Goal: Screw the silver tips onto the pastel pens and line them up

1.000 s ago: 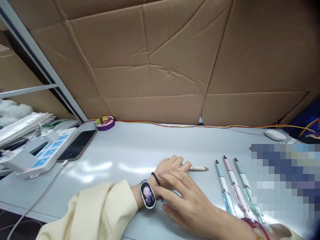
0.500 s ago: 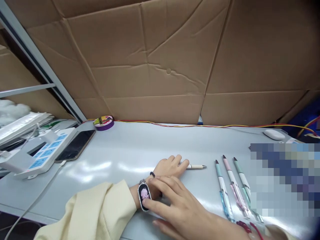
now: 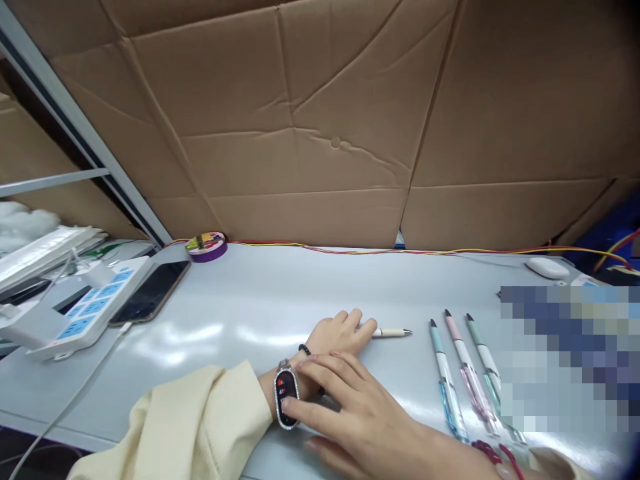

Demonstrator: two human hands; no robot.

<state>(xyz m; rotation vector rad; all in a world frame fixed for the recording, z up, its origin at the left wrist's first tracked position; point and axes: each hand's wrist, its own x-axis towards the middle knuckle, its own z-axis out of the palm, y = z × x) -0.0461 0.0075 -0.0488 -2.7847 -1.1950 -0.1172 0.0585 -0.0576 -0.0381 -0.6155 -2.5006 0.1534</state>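
The right hand [image 3: 373, 410] is held out over the left wrist, palm down, its fingers loosely spread and slightly bent; it grips nothing. The tip of its index finger rests on the screen of the watch [image 3: 287, 383]. The other fingertips lie over the wrist, between the watch and the back of the left hand [image 3: 337, 335], and the thumb sits lower, nearer the wearer. The watch is strapped round the left wrist, with a pale glittering rim and a dark screen that shows small red and orange marks, partly covered by the finger.

The left hand lies palm down, low over the table [image 3: 300, 287], with its fingers half curled. A cream pen [image 3: 393, 333] sticks out to the right from under its fingers, tip pointing away; whether they grip it or just cover it, I cannot tell. A black bracelet [image 3: 304, 349] circles that wrist just beyond the watch, and a cream sleeve [image 3: 200, 413] covers the forearm behind it. A red bracelet [image 3: 486, 451] is on the right wrist.

To the right of both hands lie three pens side by side: blue [image 3: 445, 370], pink [image 3: 467, 360] and green [image 3: 484, 350]. Well to the left of the hands are a phone [image 3: 153, 293] and, beyond it, a power strip [image 3: 100, 300]. Tape [image 3: 206, 247] sits ahead and left of them; a mouse [image 3: 547, 268] lies far ahead and right
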